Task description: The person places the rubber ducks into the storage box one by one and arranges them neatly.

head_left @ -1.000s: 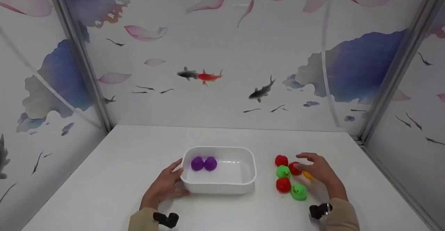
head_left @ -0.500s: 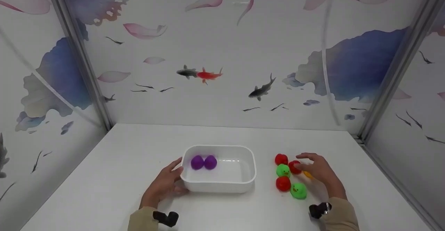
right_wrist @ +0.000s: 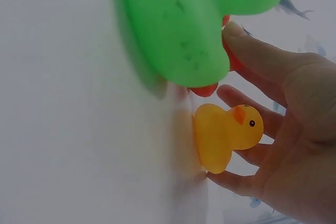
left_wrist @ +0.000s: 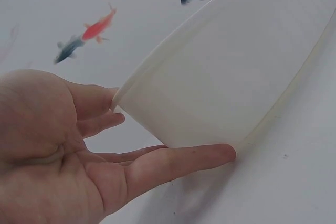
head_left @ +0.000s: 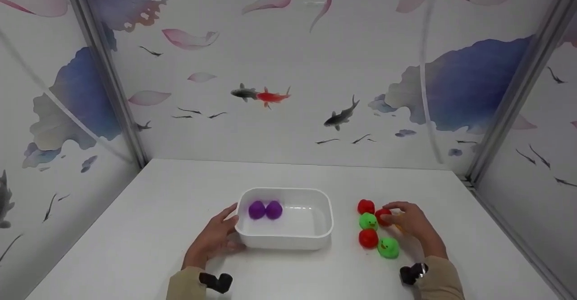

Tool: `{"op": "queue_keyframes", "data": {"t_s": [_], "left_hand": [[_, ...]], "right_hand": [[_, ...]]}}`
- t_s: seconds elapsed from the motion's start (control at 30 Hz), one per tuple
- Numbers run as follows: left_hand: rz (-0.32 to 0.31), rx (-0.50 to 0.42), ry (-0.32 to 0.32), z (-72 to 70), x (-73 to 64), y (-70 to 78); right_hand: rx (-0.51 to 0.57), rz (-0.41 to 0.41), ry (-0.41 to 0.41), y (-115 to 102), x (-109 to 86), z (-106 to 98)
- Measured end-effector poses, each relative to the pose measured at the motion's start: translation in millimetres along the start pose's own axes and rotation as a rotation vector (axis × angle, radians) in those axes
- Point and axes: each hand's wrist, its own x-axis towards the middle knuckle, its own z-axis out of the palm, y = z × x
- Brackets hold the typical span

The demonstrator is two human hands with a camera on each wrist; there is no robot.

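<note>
My left hand (head_left: 212, 236) grips the left end of a white plastic box (head_left: 284, 243); in the left wrist view a straight finger (left_wrist: 184, 163) lies along its lower edge. Two round purple toys (head_left: 257, 210) sit inside the box at its left. On the right, my right hand (head_left: 414, 224) pinches a red rubber toy (head_left: 382, 217) between thumb and index finger. In the right wrist view, a green toy (right_wrist: 178, 30) mostly covers that red toy. A yellow rubber duck (right_wrist: 212, 137) stands by the other fingers, largely hidden in the head view.
Two more red toys (head_left: 368, 238) and two green rubber ducks (head_left: 388, 247) lie close around the pinched one. The white tabletop (head_left: 180, 191) meets a white wall (head_left: 279, 142) printed with fish and petals at the back. Side panels stand left and right.
My right hand's index finger and thumb have closed in on the red toy, and the hand now covers more of the yellow duck. The left hand and the box stay put.
</note>
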Motion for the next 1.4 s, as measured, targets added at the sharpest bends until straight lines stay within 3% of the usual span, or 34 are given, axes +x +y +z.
{"op": "queue_keyframes", "data": {"t_s": [0.37,0.83,1.2,1.4], "left_hand": [[0.023,-0.005,-0.014,-1.5,-1.9,1.8],[0.025,-0.004,-0.01,-1.8,-2.6,1.3],[0.019,0.005,0.007,0.7,-1.6,-1.2],[0.004,-0.025,-0.001,1.1,-1.0,1.0]], "right_hand": [[-0.035,-0.082,0.05,-19.5,-4.5,-10.2],[0.058,-0.129,0.045,-46.8,-11.4,-11.0],[0.195,-0.182,0.029,-60.9,-12.4,-0.1],[0.179,-0.199,0.027,-74.9,-13.7,8.6]]}}
